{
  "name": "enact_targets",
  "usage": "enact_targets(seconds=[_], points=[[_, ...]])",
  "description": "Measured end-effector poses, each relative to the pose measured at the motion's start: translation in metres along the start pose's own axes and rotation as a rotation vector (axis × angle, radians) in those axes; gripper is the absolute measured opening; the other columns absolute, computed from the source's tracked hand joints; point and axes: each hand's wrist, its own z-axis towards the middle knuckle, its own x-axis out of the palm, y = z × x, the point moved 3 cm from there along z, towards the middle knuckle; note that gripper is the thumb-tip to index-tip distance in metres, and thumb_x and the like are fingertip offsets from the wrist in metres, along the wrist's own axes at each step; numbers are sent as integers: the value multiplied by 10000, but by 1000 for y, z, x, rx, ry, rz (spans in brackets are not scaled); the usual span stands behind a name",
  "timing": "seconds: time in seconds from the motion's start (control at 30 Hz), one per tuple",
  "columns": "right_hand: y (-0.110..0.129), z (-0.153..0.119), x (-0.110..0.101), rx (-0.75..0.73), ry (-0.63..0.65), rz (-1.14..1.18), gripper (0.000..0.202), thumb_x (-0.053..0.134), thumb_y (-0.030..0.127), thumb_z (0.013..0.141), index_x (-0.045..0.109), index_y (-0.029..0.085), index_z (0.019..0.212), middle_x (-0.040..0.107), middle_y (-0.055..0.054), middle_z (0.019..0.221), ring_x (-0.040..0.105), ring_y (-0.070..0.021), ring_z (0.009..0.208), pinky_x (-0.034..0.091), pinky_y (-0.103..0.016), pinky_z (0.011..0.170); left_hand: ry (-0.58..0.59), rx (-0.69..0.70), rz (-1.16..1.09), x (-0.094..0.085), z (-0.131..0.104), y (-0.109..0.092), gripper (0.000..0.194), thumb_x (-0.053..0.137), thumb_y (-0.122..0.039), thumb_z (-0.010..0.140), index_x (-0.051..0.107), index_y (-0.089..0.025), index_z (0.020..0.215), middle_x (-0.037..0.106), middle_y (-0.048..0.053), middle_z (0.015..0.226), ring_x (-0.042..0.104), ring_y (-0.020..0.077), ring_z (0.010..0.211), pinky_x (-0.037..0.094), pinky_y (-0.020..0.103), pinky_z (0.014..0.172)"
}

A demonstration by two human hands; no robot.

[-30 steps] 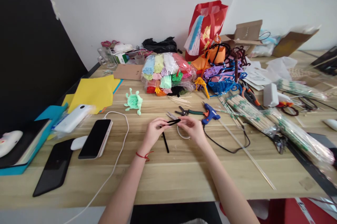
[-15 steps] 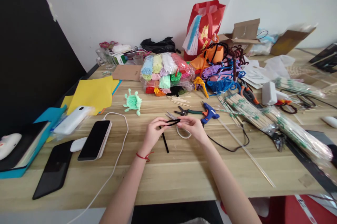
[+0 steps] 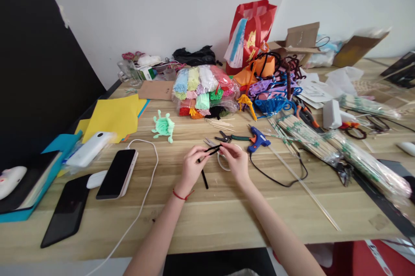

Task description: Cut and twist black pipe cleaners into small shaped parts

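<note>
Strip (image 3: 213, 149), blk, btwn L grip (image 3: 193, 164) & R grip (image 3: 236, 162)

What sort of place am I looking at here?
Probably a craft table, whether at home or in a workshop I can't tell. The blue glue gun, the bag of colourful craft supplies and the wooden sticks point to it.
</note>
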Motion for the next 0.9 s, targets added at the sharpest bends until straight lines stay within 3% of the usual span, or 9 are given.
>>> enact_targets(seconds=[0.2, 0.37, 0.53, 0.67, 0.9], points=[[-3, -8, 8, -117, -16, -118, 320, 597, 379, 782, 657, 232, 1060, 653, -79, 1080, 618, -217, 946, 509, -378, 858, -56, 13, 13, 1, -2, -3, 54, 632, -211, 786, 676, -191, 809, 633, 56, 881, 615, 159, 847, 506, 298, 752], [-5, -8, 9, -48, -5, -19, 330, 621, 383, 757, 660, 218, 1040, 659, -80, 1073, 625, -217, 957, 503, -376, 881, -66, 19, 38, 0, -1, -3, 37, 639, -192, 778, 673, -185, 793, 634, 54, 872, 613, 153, 832, 501, 291, 743], [-6, -3, 6, 62, -46, 98, 352, 677, 414, 692, 667, 197, 969, 699, -79, 916, 662, -212, 789, 531, -399, 813, -66, 25, 46, 1, -2, -1, 44, 629, -202, 787, 671, -187, 788, 635, 57, 877, 612, 158, 837, 502, 303, 746], [-4, -2, 4, 58, -66, 120, 349, 707, 424, 661, 660, 194, 920, 708, -75, 830, 666, -225, 762, 538, -412, 788, -57, 41, 51, 3, -2, -2, 48, 622, -204, 792, 667, -187, 794, 635, 57, 884, 612, 156, 840, 505, 300, 741], [-1, -4, 4, 38, -99, 64, 355, 701, 401, 675, 665, 184, 954, 704, -93, 905, 663, -223, 815, 534, -386, 798, -62, 39, 59, 3, -3, -5, 41, 616, -185, 794, 657, -189, 786, 626, 59, 898, 605, 159, 866, 502, 300, 758]])
